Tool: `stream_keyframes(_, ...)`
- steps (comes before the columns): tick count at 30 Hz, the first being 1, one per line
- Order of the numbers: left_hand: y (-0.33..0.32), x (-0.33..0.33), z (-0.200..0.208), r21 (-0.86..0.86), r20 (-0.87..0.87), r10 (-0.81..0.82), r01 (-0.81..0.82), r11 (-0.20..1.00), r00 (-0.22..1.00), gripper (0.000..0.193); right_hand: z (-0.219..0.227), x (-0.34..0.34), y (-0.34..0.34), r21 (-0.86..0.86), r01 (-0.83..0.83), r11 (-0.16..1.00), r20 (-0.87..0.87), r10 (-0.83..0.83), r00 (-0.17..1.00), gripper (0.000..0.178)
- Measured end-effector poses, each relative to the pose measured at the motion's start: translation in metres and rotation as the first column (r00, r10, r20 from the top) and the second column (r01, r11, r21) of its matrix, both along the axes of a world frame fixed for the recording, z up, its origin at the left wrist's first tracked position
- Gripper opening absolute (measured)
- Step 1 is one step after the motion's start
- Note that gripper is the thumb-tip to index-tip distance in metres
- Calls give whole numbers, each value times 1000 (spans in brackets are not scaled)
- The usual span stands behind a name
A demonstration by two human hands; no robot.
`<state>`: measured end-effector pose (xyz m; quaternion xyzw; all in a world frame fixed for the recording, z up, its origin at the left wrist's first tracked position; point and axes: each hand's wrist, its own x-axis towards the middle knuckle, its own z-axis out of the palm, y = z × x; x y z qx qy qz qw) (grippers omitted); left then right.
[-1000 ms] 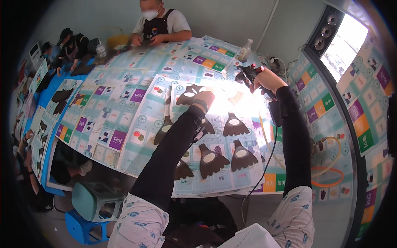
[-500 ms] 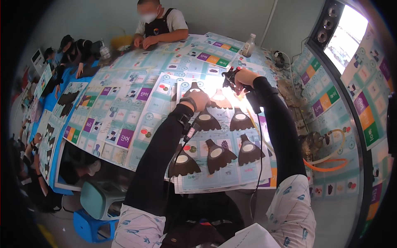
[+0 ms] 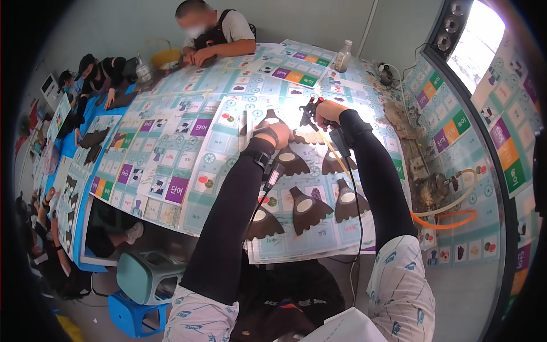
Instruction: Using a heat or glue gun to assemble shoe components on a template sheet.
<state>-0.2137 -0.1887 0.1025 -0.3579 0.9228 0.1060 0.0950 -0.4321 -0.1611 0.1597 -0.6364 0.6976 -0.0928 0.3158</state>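
Note:
In my right hand (image 3: pixel 329 112), closed round its grip, is a small dark spray gun (image 3: pixel 309 112) with red knobs. A yellowish hose (image 3: pixel 337 158) trails down from near that hand. My left hand (image 3: pixel 276 135) rests at the far row of flat brown pieces, by a lit, tan-looking piece (image 3: pixel 308 134); its fingers are mostly hidden, so their grip cannot be made out. Beyond it lies another brown piece (image 3: pixel 272 117). Nearer lie several flared brown pieces with scalloped edges and pale oval patches, among them a middle one (image 3: pixel 312 219) and a right one (image 3: pixel 348 211).
Printed sheets cover the table (image 3: pixel 154 142). A clear bottle (image 3: pixel 343 56) stands at the far right; a masked person (image 3: pixel 219 34) works across the table. More people sit at the left around a blue-covered table (image 3: pixel 85 228). Stools (image 3: pixel 145 279) and an orange hose (image 3: pixel 450 221) flank me.
My right hand and the spray gun have shifted left, closer to my left hand. The glare around the gun has weakened. My left hand stays by the far row.

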Motion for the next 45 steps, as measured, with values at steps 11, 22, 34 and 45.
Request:
stream_keyframes(11,4,-4,8,-37,78,18,-15,999,997,40,10,11,8,87,154,984,25,-157,987,12)
stream_keyframes(22,7,-7,14,-8,97,49,-48,999,994,37,11,6,17,127,298,946,115,-312,943,14)
stream_keyframes(34,6,-9,13,-40,98,42,-39,998,994,37,4,-3,16,143,312,939,68,-324,944,8)
stream_keyframes(45,5,-11,13,-60,126,0,8,998,992,34,4,15,20,90,234,968,179,-247,953,10)
